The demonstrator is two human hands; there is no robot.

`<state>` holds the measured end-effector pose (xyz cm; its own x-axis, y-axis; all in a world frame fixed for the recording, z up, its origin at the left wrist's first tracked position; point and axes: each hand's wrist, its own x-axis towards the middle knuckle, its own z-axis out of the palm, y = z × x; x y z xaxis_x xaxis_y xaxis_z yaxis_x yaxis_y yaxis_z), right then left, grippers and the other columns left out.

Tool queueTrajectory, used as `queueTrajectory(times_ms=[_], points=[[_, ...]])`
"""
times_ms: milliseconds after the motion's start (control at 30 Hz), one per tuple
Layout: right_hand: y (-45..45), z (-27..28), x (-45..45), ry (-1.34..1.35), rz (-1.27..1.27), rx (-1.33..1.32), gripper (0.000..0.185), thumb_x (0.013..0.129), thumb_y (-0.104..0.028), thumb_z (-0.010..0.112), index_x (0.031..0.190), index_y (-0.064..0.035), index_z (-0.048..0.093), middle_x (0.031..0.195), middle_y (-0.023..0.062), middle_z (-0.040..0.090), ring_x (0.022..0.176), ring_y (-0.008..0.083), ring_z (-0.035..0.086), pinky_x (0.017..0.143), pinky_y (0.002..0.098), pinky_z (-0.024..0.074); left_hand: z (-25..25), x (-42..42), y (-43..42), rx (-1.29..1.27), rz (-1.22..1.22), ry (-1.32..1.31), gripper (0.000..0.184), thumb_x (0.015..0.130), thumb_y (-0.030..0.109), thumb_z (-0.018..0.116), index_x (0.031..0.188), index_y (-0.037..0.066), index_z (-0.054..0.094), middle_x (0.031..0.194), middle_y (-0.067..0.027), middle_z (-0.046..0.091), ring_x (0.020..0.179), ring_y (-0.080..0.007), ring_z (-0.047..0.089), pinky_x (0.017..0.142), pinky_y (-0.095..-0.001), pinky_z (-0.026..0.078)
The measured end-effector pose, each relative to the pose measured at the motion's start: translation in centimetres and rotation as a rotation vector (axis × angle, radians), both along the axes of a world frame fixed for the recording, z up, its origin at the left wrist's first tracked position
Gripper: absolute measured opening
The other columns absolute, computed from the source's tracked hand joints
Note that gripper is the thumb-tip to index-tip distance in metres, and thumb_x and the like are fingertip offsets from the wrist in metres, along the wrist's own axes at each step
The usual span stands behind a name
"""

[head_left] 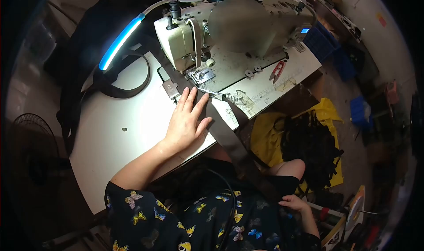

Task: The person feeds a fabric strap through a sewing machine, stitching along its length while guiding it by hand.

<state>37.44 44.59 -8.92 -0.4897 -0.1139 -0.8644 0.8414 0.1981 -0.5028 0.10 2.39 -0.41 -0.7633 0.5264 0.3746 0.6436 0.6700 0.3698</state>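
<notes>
A wide dark webbing strap runs from under the head of a sewing machine, over the table's front edge and down to the lap. My left hand lies on the strap just in front of the needle area, fingers stretched out and slightly apart. A metal guide plate sits beside its fingertips. Down at the right side of the lap, my right hand has its fingers curled closed at the lower part of the strap; its grip is partly hidden against the dark clothing.
A lit lamp hangs left of the machine. Looped dark strap lies on the white table. Red thread snips and bobbins rest on the right. Dark straps are heaped on yellow cloth. A fan stands left.
</notes>
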Motion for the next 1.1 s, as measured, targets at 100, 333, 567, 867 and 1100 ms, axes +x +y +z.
queueTrajectory(times_ms=[100,333,567,867,1100], points=[[0.7,-0.8,0.7,-0.084,-0.003,0.09,0.02,0.092,-0.023,0.071,0.088,-0.0041,0.071,0.078,-0.0095,0.06,0.071,0.0015,0.049,0.065,0.0214,0.0415,0.3,0.1,0.0,0.004,-0.006,-0.009,0.069,0.088,0.041,0.067,0.145,0.01,0.044,0.149,-0.0272,0.035,0.14,-0.0463,0.03,0.112,-0.0502,0.032],[1.2,-2.8,-1.0,-0.021,-0.072,-0.123,0.028,0.096,-0.033,0.065,0.102,-0.0065,0.07,0.083,-0.0062,0.063,0.073,0.0039,0.054,0.067,0.022,0.0455,0.1,0.0,-0.1,0.005,-0.004,0.007,0.071,0.086,0.043,0.07,0.144,0.01,0.045,0.149,-0.0285,0.035,0.14,-0.047,0.03,0.112,-0.0505,0.033],[2.7,-5.5,-3.3,-0.189,-0.014,-0.075,0.039,0.096,-0.049,0.059,0.102,-0.0117,0.067,0.075,-0.0076,0.053,0.064,0.0047,0.048,0.057,0.02,0.0405,0.1,0.0,-0.1,0.019,-0.033,0.034,0.072,0.084,0.048,0.069,0.14,0.008,0.049,0.145,-0.0306,0.038,0.138,-0.0493,0.031,0.111,-0.0516,0.033],[1.6,-5.2,-4.2,-0.241,-0.044,0.14,0.063,0.088,-0.072,0.052,0.094,-0.0097,0.063,0.07,-0.006,0.051,0.056,0.0073,0.047,0.053,0.0217,0.0405,-0.7,-0.4,-0.2,0.082,-0.036,0.035,0.059,0.091,0.036,0.064,0.141,0.008,0.049,0.145,-0.0299,0.038,0.137,-0.0497,0.033,0.111,-0.0521,0.033],[1.3,-4.9,-4.3,-0.217,-0.029,0.103,0.06,0.088,-0.072,0.052,0.083,-0.0123,0.059,0.062,-0.0062,0.046,0.052,0.0081,0.044,0.049,0.0216,0.0371,-0.2,-0.1,-0.3,0.067,-0.036,0.013,0.07,0.087,0.047,0.067,0.14,0.006,0.049,0.145,-0.0322,0.036,0.137,-0.0504,0.032,0.112,-0.0518,0.031]])
